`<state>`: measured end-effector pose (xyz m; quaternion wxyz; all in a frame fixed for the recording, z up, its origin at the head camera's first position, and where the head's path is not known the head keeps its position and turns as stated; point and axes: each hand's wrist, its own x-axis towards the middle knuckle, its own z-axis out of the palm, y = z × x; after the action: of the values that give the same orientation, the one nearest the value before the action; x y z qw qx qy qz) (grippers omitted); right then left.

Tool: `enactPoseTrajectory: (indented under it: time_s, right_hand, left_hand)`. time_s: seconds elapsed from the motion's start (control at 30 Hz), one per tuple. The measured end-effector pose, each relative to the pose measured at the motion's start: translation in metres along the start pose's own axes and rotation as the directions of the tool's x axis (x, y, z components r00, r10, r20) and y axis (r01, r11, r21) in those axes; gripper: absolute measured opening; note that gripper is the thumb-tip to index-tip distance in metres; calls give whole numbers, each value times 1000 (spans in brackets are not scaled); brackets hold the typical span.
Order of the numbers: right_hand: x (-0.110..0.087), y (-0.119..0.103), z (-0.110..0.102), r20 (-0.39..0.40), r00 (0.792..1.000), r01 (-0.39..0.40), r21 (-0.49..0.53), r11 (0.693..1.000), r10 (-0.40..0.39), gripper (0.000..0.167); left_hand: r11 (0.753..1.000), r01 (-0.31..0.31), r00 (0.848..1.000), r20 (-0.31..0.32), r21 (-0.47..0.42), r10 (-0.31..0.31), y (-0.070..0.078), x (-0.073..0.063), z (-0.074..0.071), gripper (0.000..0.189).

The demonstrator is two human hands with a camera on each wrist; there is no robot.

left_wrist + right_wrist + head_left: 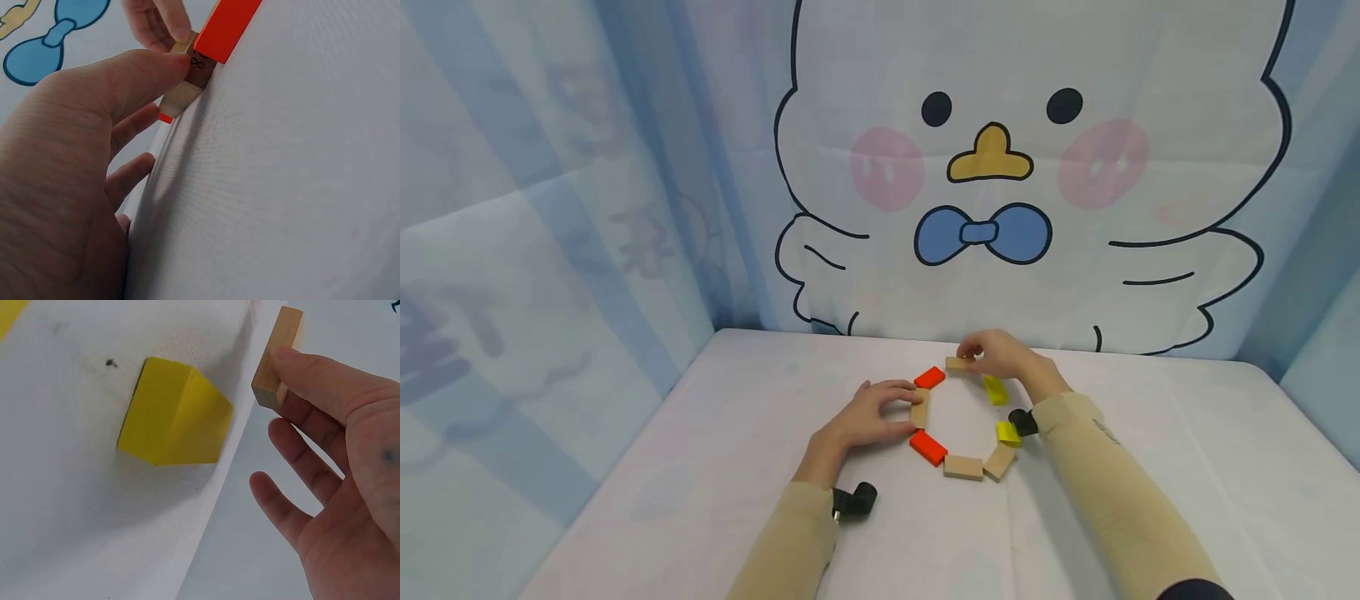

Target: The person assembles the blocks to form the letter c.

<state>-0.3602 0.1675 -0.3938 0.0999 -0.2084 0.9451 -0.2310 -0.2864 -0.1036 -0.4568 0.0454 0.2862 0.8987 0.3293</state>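
On the white table, red, yellow and plain wooden blocks form a ring. My left hand (871, 414) is at the ring's left side, with thumb and fingers at the two ends of a plain wooden block (920, 410). Dark writing marks that block's end in the left wrist view. One red block (929, 377) lies beyond it and another red block (928, 447) on the near side. At the far side, my right hand (1000, 354) pinches a second wooden block (278, 359) between thumb and fingers. A yellow block (996, 390) sits just below that hand.
Another yellow block (1008, 433) lies close to the right wrist's black camera (1023, 422). Two wooden blocks, one angled (1000, 462) and one straight (963, 467), make up the near side. Behind the table's far edge hangs a printed curtain (880, 283).
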Motion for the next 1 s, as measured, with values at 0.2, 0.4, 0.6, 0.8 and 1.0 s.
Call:
enactPoseTrajectory:
  time_s: [0.2, 0.4, 0.6, 0.8, 1.0]
  right_hand:
    - [3, -2, 2, -7, 1000, -13, 8, 1000, 14, 24]
    - [6, -2, 5, 2, 1000, -29, 6, 1000, 29, 22]
    - [8, 0, 7, 0, 998, -62, 9, 998, 62, 25]
    - [10, 1, 9, 2, 999, -54, 17, 998, 54, 22]
    - [9, 1, 12, 13, 999, -41, 16, 999, 41, 20]
  left_hand:
    - [1000, -9, 1000, -4, -3, 9, 0, -1, -1, 42]
    - [1000, 2, 1000, -7, -4, -2, -1, -1, 0, 42]
    - [1000, 9, 1000, -9, -16, -9, 0, 0, 0, 42]
    - [1000, 8, 1000, -11, -6, -8, 0, 1, -1, 41]
    - [1000, 3, 1000, -12, -20, -3, 0, 0, 1, 41]
